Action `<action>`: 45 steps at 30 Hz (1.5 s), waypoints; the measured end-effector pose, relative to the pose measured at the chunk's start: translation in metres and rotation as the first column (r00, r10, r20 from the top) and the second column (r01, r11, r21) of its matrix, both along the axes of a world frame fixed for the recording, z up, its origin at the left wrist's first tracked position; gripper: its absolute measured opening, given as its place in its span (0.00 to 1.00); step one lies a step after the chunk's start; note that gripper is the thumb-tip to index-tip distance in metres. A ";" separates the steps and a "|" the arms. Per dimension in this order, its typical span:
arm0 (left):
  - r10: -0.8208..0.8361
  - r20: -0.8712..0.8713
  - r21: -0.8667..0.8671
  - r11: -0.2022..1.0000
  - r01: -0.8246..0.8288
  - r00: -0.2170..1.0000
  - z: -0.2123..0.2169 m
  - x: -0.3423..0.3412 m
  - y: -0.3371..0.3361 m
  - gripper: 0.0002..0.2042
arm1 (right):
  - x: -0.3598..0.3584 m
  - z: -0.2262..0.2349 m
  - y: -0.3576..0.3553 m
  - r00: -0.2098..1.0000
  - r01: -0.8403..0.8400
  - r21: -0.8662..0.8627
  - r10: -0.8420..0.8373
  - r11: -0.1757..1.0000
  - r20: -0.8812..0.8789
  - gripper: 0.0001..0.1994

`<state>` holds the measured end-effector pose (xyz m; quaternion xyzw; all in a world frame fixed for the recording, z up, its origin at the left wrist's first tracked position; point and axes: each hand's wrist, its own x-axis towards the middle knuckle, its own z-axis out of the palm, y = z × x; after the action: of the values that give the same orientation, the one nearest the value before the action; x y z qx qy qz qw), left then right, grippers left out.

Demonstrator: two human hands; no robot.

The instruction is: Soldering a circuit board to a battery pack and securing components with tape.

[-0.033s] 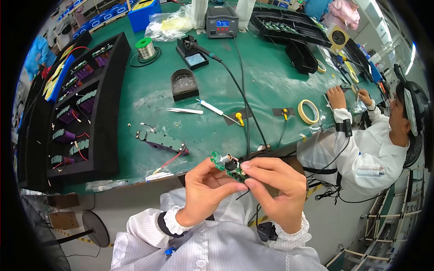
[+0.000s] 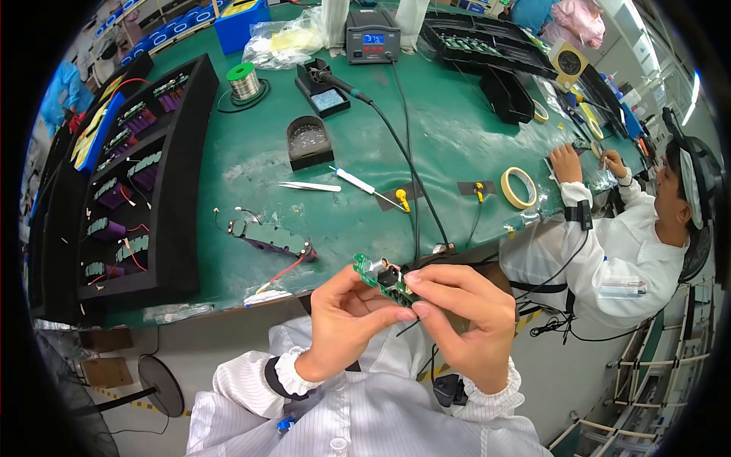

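Note:
Between my hands, just off the table's near edge, is a small green circuit board (image 2: 390,279) with a silver cylinder and dark parts on it. My left hand (image 2: 349,306) is closed on its left and lower side. The thumb and fingers of my right hand (image 2: 466,314) pinch the board's right end. A thin dark wire pokes out below the right fingertips; where it joins is hidden. On the table ahead lie a purple battery holder-like part (image 2: 270,247) with a red wire, white tweezers (image 2: 309,186) and a white-handled thin tool (image 2: 356,181).
A soldering iron (image 2: 335,81) rests in its stand, its cable crossing the green table (image 2: 244,167) to the soldering station (image 2: 373,38). Left stands a black foam tray (image 2: 186,190) of purple packs. Solder spool (image 2: 244,82), black box (image 2: 310,145), tape roll (image 2: 519,188). A co-worker (image 2: 632,221) sits right.

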<state>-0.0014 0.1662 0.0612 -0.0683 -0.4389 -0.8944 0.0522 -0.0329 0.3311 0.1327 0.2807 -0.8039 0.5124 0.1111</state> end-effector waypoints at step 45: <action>-0.018 -0.243 -0.383 0.920 -0.079 0.970 0.019 -0.008 -0.019 0.22 | 0.012 -0.024 0.033 0.998 -0.050 -0.258 0.041 0.965 -0.039 0.13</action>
<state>-0.0092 0.1473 0.0805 -0.1790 -0.5994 -0.7731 0.1047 -0.0205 0.3639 0.1083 0.2908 -0.7214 0.6107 0.1485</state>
